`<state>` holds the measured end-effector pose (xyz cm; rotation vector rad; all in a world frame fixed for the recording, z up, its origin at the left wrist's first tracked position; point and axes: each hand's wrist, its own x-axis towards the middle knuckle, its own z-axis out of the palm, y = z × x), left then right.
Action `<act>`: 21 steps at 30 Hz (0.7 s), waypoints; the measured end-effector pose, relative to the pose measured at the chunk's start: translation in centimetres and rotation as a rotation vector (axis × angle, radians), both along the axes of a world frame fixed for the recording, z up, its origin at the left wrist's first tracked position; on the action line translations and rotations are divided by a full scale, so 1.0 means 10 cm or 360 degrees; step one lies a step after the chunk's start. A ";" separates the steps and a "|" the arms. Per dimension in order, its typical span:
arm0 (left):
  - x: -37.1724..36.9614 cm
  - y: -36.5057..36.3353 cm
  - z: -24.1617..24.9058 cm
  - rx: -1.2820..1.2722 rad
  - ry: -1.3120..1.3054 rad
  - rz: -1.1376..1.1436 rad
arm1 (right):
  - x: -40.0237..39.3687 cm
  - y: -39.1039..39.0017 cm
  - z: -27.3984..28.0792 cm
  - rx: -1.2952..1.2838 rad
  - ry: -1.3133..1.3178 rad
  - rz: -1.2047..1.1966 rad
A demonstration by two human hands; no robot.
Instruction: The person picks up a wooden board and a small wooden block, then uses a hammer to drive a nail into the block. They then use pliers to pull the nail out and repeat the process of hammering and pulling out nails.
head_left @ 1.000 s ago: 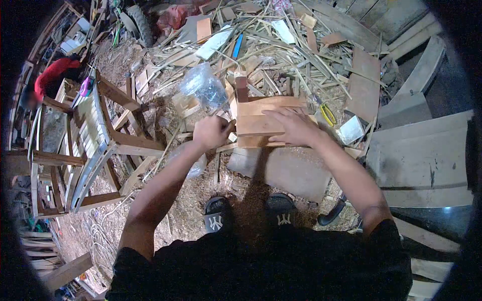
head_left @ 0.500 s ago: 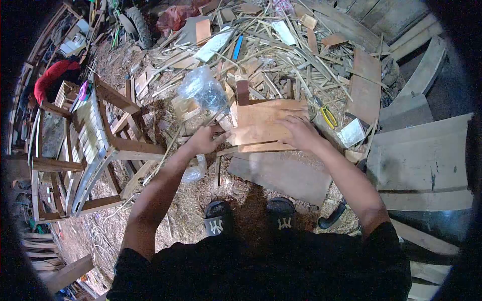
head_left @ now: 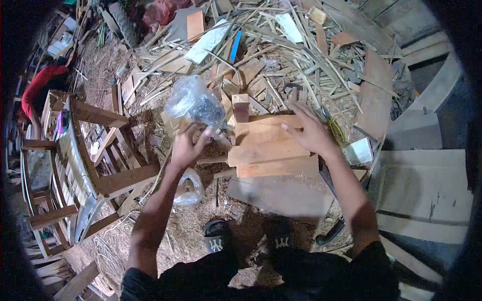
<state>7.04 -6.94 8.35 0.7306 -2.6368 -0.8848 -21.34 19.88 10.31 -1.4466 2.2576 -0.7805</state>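
Behind the orange boards [head_left: 271, 143]: many wood scraps [head_left: 271, 90], one blue strip [head_left: 235, 46].
Far left corner: one wood block [head_left: 241, 109] stands close.
Plastic bag [head_left: 193, 100]: one, near left hand [head_left: 187, 144].
Left grip: fingers half bent, any hold I cannot tell; boards lie to its right.
Right hand [head_left: 312, 134]: fingers spread, at boards' right part.

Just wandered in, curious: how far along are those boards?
Done: the boards lie flat together. In hand: the right hand is open over their edge, the left hand beside them; whether it holds anything is unclear. Left: perhaps joining, since a seam shows.
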 end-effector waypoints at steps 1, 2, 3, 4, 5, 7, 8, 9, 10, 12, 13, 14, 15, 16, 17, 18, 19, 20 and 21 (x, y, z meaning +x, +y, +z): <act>-0.03 0.02 0.12 0.0112 0.0010 0.0093 | -0.02 -0.04 0.03 -0.0091 0.0025 -0.0100; -0.04 0.02 0.16 0.0127 -0.0014 0.0098 | -0.03 -0.06 0.07 -0.0184 0.0052 -0.0205; -0.04 0.03 0.19 0.0114 0.0080 0.0207 | -0.04 -0.07 0.14 -0.0135 0.0075 -0.0266; 0.00 0.07 0.26 0.0105 0.0165 0.0318 | -0.01 -0.06 0.23 -0.0109 0.0044 -0.0259; 0.06 0.13 0.36 0.0173 0.0152 0.0370 | 0.02 -0.04 0.35 -0.0120 0.0057 -0.0297; 0.15 0.27 0.74 0.0305 0.0092 0.0438 | 0.07 0.05 0.68 -0.0071 0.0066 -0.0334; 0.19 0.35 0.96 0.0417 0.0057 0.0498 | 0.11 0.09 0.87 -0.0053 0.0053 -0.0333; 0.37 0.31 1.00 0.0230 0.0041 0.0379 | 0.16 0.13 1.09 -0.0003 0.0030 -0.0375; 0.42 0.36 1.26 0.0240 0.0029 0.0377 | 0.20 0.18 1.33 0.0044 0.0009 -0.0417; 0.50 0.43 1.85 0.0165 -0.0037 0.0329 | 0.22 0.30 1.74 0.0061 0.0125 -0.0359; 0.60 0.42 2.03 0.0109 -0.0104 0.0365 | 0.25 0.33 2.01 0.0066 0.0037 -0.0373; 0.70 0.42 2.24 0.0102 -0.0112 0.0367 | 0.26 0.35 2.28 0.0066 -0.0051 -0.0385; 0.70 0.42 2.56 0.0028 -0.0176 0.0382 | 0.26 0.35 2.54 0.0058 -0.0004 -0.0354; 0.70 0.40 2.88 -0.0050 -0.0232 0.0398 | 0.25 0.35 2.82 0.0101 0.0044 -0.0331; 0.76 0.38 3.14 -0.0088 -0.0302 0.0341 | 0.25 0.34 3.10 0.0126 0.0050 -0.0326; 0.73 0.36 3.45 -0.0106 -0.0292 0.0350 | 0.24 0.32 3.36 0.0149 0.0058 -0.0318; 0.69 0.34 3.74 -0.0103 -0.0296 0.0357 | 0.23 0.28 3.63 0.0168 0.0062 -0.0310; 0.66 0.33 4.01 -0.0094 -0.0302 0.0365 | 0.21 0.25 3.86 0.0229 0.0078 -0.0283; 0.63 0.33 4.24 -0.0109 -0.0362 0.0407 | 0.20 0.22 4.07 0.0209 0.0058 -0.0281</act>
